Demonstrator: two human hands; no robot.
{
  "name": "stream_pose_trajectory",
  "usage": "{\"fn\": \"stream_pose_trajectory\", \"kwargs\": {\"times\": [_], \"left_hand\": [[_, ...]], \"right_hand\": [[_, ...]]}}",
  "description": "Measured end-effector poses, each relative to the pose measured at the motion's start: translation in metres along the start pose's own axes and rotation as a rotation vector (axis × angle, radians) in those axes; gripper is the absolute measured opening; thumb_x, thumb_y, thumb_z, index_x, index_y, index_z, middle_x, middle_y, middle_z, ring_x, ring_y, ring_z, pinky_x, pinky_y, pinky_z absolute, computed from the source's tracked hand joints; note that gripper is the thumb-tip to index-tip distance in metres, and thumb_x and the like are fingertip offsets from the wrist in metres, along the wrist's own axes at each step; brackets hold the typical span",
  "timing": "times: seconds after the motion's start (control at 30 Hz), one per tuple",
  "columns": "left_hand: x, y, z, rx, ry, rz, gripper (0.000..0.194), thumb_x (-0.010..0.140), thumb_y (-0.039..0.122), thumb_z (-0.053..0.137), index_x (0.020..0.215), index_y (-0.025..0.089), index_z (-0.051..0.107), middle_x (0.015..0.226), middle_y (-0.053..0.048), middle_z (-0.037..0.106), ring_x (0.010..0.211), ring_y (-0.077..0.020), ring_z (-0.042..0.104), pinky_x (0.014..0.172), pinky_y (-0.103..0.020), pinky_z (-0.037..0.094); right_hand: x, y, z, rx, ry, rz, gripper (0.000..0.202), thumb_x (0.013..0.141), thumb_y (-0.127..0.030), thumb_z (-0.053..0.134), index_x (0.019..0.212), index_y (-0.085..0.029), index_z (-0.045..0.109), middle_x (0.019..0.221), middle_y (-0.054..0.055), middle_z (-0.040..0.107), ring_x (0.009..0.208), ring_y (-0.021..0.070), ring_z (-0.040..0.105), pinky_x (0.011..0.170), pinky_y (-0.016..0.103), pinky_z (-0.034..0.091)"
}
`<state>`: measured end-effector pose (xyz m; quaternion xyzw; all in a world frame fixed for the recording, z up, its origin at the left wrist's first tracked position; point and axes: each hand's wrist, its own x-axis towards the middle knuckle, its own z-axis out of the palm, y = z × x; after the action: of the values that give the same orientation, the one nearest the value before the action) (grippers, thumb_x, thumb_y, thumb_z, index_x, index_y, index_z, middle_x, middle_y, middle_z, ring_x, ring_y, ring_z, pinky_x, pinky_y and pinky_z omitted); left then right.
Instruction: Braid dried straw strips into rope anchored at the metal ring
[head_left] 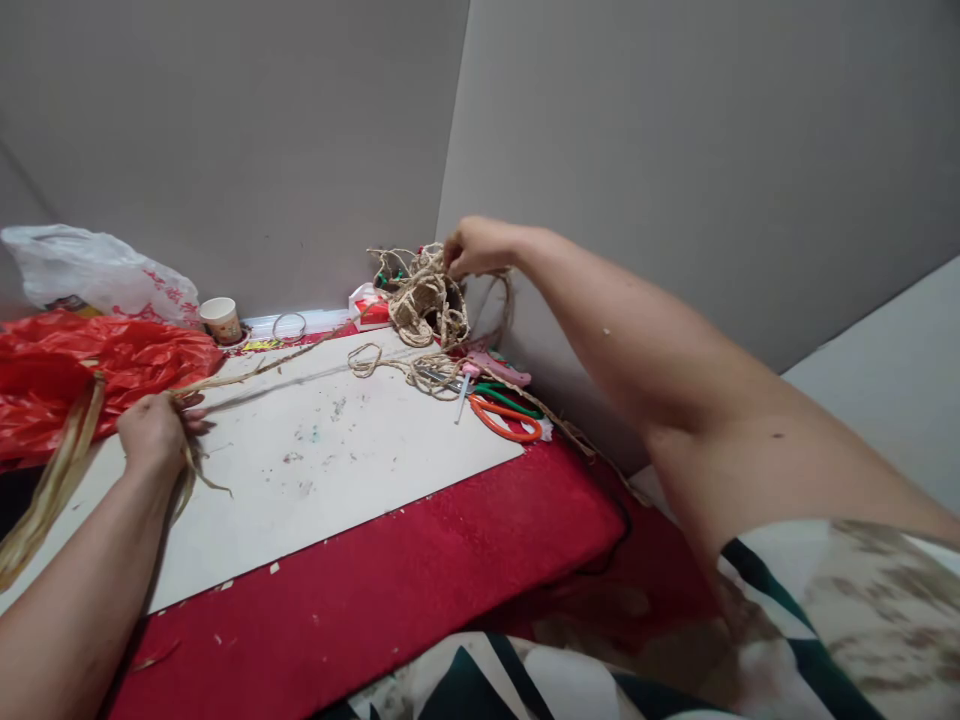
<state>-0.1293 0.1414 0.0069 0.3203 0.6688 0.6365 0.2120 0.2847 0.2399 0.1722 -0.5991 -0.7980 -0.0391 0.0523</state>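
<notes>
At the left of the white board (322,450), my left hand (154,435) is closed round strands of dry plant fibre (262,367). One twisted length runs from it toward the back of the board, and loose ends hang below the fist. My right arm reaches to the far corner, where my right hand (480,247) pinches the top of a heap of twisted straw cord (427,300). More cord (431,370) lies coiled in front of the heap. Beside it are orange-handled scissors (506,420) and a pink-handled tool (499,368).
A red plastic bag (165,350) and a bundle of pale fibre (52,490) lie at the left. Behind stand a white plastic bag (105,270) and a paper cup (220,320). Grey walls (300,130) close off the back. Red cloth (450,560) covers the table's front edge.
</notes>
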Motion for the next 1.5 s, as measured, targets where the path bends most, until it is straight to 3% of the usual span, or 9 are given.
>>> {"fn": "stream_pose_trajectory", "kwargs": {"times": [0.2,0.3,0.5,0.63,0.77,0.83,1.07,1.27,1.5], "left_hand": [[-0.032,0.022,0.007,0.032,-0.239,0.061,0.018,0.068,0.019,0.048,0.076,0.011,0.062,0.062,-0.002,0.063,0.043,-0.0099,0.053,0.041,-0.022,0.046],[-0.048,0.030,0.011,0.064,-0.440,0.094,0.016,0.074,0.027,0.053,0.078,0.013,0.060,0.054,0.000,0.061,0.045,-0.0099,0.052,0.045,-0.020,0.044],[-0.065,0.024,0.020,0.272,-0.801,0.144,0.028,0.081,0.039,0.051,0.073,0.015,0.061,0.050,-0.002,0.060,0.048,-0.0116,0.051,0.051,-0.022,0.040],[-0.061,0.019,0.023,0.269,-0.847,0.109,0.031,0.081,0.041,0.050,0.069,0.015,0.061,0.053,-0.004,0.061,0.049,-0.0122,0.052,0.051,-0.023,0.040],[-0.059,0.019,0.024,0.233,-0.850,0.051,0.027,0.078,0.038,0.053,0.063,0.017,0.056,0.063,-0.005,0.065,0.049,-0.0111,0.054,0.051,-0.023,0.042],[-0.059,0.019,0.025,0.231,-0.852,0.047,0.025,0.078,0.037,0.054,0.063,0.017,0.055,0.064,-0.005,0.066,0.049,-0.0107,0.053,0.051,-0.023,0.042],[-0.060,0.018,0.023,0.227,-0.857,0.044,0.022,0.076,0.034,0.052,0.064,0.016,0.056,0.067,-0.005,0.067,0.051,-0.0111,0.055,0.052,-0.023,0.043],[-0.060,0.020,0.023,0.233,-0.868,0.053,0.021,0.076,0.032,0.052,0.063,0.016,0.057,0.058,-0.006,0.063,0.050,-0.0120,0.054,0.051,-0.024,0.042],[-0.055,0.011,0.023,0.192,-0.898,0.049,0.023,0.077,0.035,0.053,0.065,0.016,0.057,0.068,-0.006,0.066,0.050,-0.0107,0.054,0.052,-0.024,0.042]], "right_hand": [[0.012,0.005,-0.052,0.202,0.678,0.147,0.025,0.087,-0.016,0.048,0.103,-0.015,0.067,0.104,0.009,0.068,0.093,0.0195,0.060,0.081,0.033,0.045],[0.020,0.010,-0.056,0.163,0.842,0.196,0.032,0.092,-0.016,0.036,0.114,-0.020,0.059,0.120,0.008,0.060,0.108,0.0189,0.052,0.095,0.034,0.039],[0.025,0.010,-0.013,0.076,0.375,0.081,0.009,0.074,-0.014,0.066,0.080,-0.011,0.071,0.077,0.008,0.068,0.073,0.0162,0.058,0.071,0.029,0.044],[0.009,-0.008,0.016,0.037,0.177,-0.040,0.016,0.075,-0.026,0.067,0.084,-0.015,0.072,0.076,0.007,0.067,0.069,0.0165,0.058,0.065,0.028,0.042],[-0.017,-0.036,0.053,0.013,-0.409,-0.112,0.037,0.071,-0.048,0.068,0.067,-0.012,0.068,0.063,0.008,0.064,0.060,0.0166,0.058,0.059,0.028,0.042],[-0.028,-0.048,0.074,-0.065,-0.519,-0.099,0.041,0.068,-0.052,0.068,0.065,-0.011,0.068,0.060,0.010,0.063,0.061,0.0190,0.059,0.059,0.029,0.042],[-0.027,-0.034,0.077,0.009,-0.397,-0.022,0.015,0.072,-0.024,0.065,0.078,-0.010,0.068,0.069,0.009,0.066,0.060,0.0161,0.059,0.059,0.025,0.043],[-0.008,-0.013,0.047,0.000,0.063,0.160,0.036,0.092,-0.027,0.036,0.117,-0.010,0.056,0.112,0.021,0.062,0.096,0.0280,0.058,0.078,0.035,0.042],[0.008,-0.073,0.108,0.013,-0.052,-0.210,0.034,0.078,-0.032,0.058,0.111,-0.025,0.062,0.113,0.006,0.066,0.099,0.0238,0.058,0.077,0.028,0.041]]}}
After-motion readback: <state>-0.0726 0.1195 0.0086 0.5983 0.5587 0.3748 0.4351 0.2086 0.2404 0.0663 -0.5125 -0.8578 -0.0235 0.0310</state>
